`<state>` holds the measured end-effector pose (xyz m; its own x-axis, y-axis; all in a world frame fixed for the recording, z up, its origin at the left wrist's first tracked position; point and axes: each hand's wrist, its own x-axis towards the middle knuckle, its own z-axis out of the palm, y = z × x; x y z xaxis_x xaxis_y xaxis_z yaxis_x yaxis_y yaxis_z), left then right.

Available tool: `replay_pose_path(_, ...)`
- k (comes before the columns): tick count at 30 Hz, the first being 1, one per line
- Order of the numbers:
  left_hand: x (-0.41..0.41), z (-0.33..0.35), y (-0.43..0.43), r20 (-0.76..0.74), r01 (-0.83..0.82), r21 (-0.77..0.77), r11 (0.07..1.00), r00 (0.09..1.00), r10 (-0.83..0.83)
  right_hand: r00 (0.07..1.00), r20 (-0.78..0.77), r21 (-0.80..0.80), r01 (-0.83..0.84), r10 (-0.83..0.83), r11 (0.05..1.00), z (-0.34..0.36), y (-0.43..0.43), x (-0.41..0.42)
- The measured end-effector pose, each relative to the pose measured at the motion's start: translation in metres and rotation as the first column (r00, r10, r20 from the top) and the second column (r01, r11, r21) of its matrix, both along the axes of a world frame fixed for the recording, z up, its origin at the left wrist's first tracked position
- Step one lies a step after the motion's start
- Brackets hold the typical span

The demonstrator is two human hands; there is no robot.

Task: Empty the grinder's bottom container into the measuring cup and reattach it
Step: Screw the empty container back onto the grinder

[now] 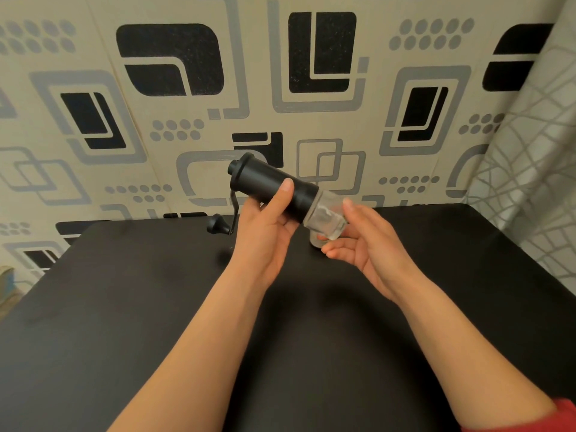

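Note:
My left hand (268, 222) grips the black grinder (277, 185) around its body. The grinder hangs tilted above the table, top to the upper left. Its crank handle (233, 210) dangles down, ending in a knob (215, 226). The clear bottom container (325, 218) sits attached at the grinder's lower right end. My right hand (364, 241) is cupped beside and under that container, fingers apart, thumb by its base; I cannot tell whether it touches. A small clear glass piece (316, 242), perhaps the measuring cup, peeks out below the container, mostly hidden.
The black table (156, 307) fills the lower view, its far edge against a patterned wall (280, 73). A patterned grey-and-white curtain (530, 151) hangs at the right. A red sleeve (548, 416) shows at the bottom right.

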<state>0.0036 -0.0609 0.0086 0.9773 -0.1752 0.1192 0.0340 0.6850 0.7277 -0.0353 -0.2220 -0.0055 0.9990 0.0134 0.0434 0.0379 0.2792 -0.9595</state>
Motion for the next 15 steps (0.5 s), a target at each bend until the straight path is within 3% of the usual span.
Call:
replay_pose_path(5, 0.0007, 0.0009, 0.0014, -0.003, -0.013, -0.010, 1.000, 1.000, 0.012, 0.997, 0.002, 0.057, -0.071, 0.071, 0.996, 0.0008, -0.0004, -0.0016)
replay_pose_path(15, -0.0003, 0.0007, 0.0003, -0.020, -0.011, -0.005, 1.000, 1.000, 0.011, 0.999, -0.031, 0.002, -0.012, 0.012, 1.000, 0.0009, 0.0005, -0.0005)
